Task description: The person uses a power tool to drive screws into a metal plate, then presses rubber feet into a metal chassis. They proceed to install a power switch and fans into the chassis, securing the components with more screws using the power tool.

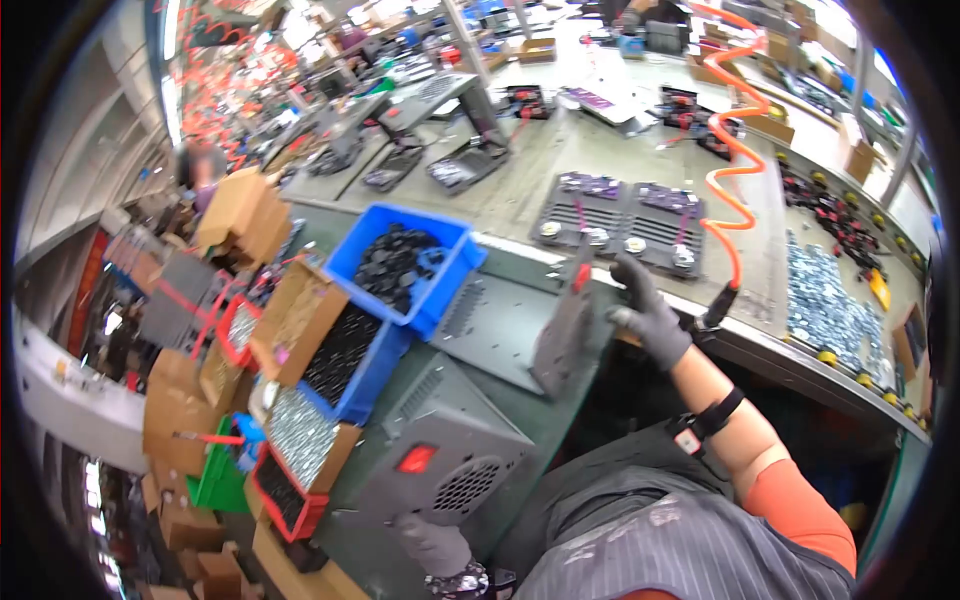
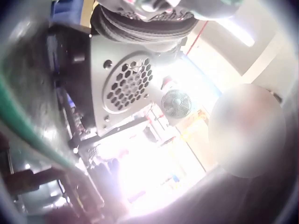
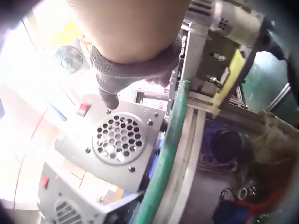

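In the head view my gloved left hand [image 1: 432,545] grips the lower edge of a grey metal casing panel [image 1: 400,480] with a honeycomb vent [image 1: 467,485] and a red switch [image 1: 417,459]. That panel stands tilted over the bench, and my left fingertips are partly hidden. A second grey casing panel [image 1: 500,325] lies beyond it, its end plate [image 1: 565,330] upright. Just right of this plate is my gloved right hand [image 1: 652,318], fingers spread and holding nothing. In the right wrist view the right glove [image 3: 126,74] overlaps the top of the second panel's vented plate [image 3: 119,140].
Left of the panels stand blue bins [image 1: 445,290] of black parts, a cardboard box of screws [image 1: 300,435] and a red bin [image 1: 285,500]. An orange coiled hose [image 1: 735,160] carries a driver [image 1: 715,310] near my right hand. Dark plates [image 1: 620,225] lie on the line behind.
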`<state>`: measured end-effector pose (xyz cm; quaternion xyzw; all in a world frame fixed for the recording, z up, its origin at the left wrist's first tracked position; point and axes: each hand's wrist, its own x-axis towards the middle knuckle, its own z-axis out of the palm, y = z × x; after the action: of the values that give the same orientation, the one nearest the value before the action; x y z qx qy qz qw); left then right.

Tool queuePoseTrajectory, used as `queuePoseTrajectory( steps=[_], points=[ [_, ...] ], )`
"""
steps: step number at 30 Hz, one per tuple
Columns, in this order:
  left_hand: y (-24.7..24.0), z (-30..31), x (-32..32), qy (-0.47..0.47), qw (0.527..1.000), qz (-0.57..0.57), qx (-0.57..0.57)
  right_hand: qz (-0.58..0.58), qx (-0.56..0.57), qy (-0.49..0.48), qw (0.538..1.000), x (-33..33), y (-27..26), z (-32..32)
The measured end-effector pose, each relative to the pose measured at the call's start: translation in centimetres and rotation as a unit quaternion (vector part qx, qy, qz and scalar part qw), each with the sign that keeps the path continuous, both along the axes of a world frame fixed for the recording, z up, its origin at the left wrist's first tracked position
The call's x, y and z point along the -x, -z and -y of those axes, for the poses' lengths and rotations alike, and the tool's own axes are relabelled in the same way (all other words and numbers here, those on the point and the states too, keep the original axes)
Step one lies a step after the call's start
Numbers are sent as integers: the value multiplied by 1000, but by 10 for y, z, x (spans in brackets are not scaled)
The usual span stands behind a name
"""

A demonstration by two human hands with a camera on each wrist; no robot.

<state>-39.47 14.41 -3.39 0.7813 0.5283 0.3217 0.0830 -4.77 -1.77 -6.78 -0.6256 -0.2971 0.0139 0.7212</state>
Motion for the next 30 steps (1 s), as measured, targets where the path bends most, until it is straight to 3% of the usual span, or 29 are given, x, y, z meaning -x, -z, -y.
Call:
queuePoseTrajectory(
  steps=[1, 2, 3, 4, 5, 6, 8, 10, 12, 15, 16, 18, 19, 21, 22, 23, 24, 26, 28, 29, 30],
  points=[
    [-9, -4, 9, -71, 993, -73, -57, -31, 9, -84, 996, -5, -10, -7],
    [-33, -8, 12, -77, 982, 167, 43, -59, 20, -167, 984, -9, -21, -10],
    [-57, -14, 15, -71, 905, 398, 133, 11, 178, -182, 967, -17, -22, -11],
    [-54, -34, 32, 137, 775, 567, 243, 7, 167, -207, 964, -20, -15, -15],
    [-51, -56, 50, 266, 575, 669, 388, -24, 142, -210, 967, -23, -8, -17],
    [-25, -87, 87, 542, 289, 615, 495, -55, 118, -211, 969, -21, -5, -19],
    [-26, -69, 108, 315, 251, 758, 512, -48, 63, -207, 975, -6, -24, -23],
    [-6, -64, 123, 275, 237, 779, 511, -63, 57, -138, 987, 12, -66, -26],
    [24, -63, 134, 314, 238, 758, 519, -77, 58, -85, 992, 35, -126, -30],
    [64, -64, 140, 382, 252, 722, 518, 90, -23, -110, 990, 60, -184, -42],
    [73, -63, 143, 402, 259, 714, 511, 136, 80, -108, 982, 69, -201, -44],
    [84, -65, 137, 430, 295, 698, 491, 325, 245, -45, 912, 81, -199, -68],
    [86, -67, 131, 437, 334, 689, 472, 356, 280, -63, 889, 84, -186, -80],
    [44, -58, 103, 364, 624, 605, 335, 360, 367, -92, 853, 97, -154, -98],
    [24, -53, 89, 292, 743, 536, 274, 332, 418, -103, 839, 103, -144, -100],
    [-1, -44, 80, 177, 817, 504, 217, 335, 418, -97, 839, 102, -143, -97],
    [-26, -35, 71, 50, 870, 458, 176, 363, 360, -117, 852, 99, -142, -93],
    [-61, -28, 51, 17, 836, 546, 44, 388, 300, -135, 861, 91, -142, -81],
    [-93, -19, 50, 53, 934, 332, -118, 423, 158, -69, 890, 83, -149, -50],
    [-103, -15, 48, 54, 934, 332, -124, 406, 150, -44, 900, 80, -160, -24],
    [-111, -10, 44, 129, 961, 195, -147, 386, 116, 8, 915, 73, -160, 4]
  ],
)
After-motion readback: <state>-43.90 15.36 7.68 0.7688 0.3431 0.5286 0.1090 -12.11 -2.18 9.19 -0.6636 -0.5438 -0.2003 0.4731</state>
